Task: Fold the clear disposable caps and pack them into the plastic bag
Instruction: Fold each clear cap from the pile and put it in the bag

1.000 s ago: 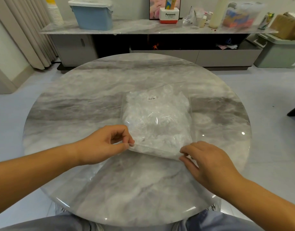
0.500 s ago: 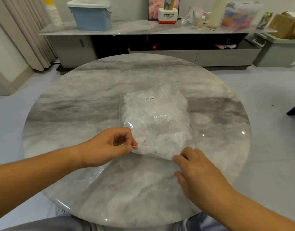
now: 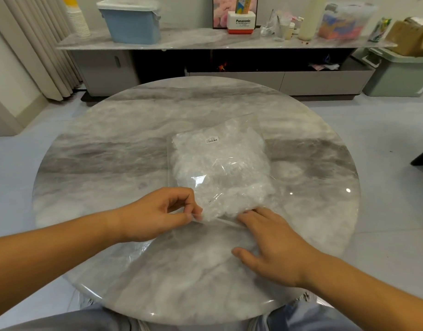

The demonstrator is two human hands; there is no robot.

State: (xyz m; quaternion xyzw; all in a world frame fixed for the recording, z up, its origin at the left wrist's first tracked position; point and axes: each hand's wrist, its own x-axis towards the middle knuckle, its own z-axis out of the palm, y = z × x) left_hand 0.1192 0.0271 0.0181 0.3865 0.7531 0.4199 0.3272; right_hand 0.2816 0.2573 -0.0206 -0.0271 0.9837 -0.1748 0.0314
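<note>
Plastic bag [image 3: 221, 168] — stuffed with clear caps [image 3: 227, 187], lying mid-table [image 3: 110, 163]. Left hand [image 3: 157, 215] pinches its near edge; right hand [image 3: 275, 247] — fingers straight, spread, apparently pressing that edge flat.

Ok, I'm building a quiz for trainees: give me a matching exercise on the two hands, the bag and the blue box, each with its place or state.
1 left hand
2 right hand
3 plastic bag
4 blue box

a on the sideboard at the back
b straight fingers touching the bag's near edge
c lying on the round table, full of caps
d pinching the bag's near edge

Pairs: 1-d, 2-b, 3-c, 4-a
</note>
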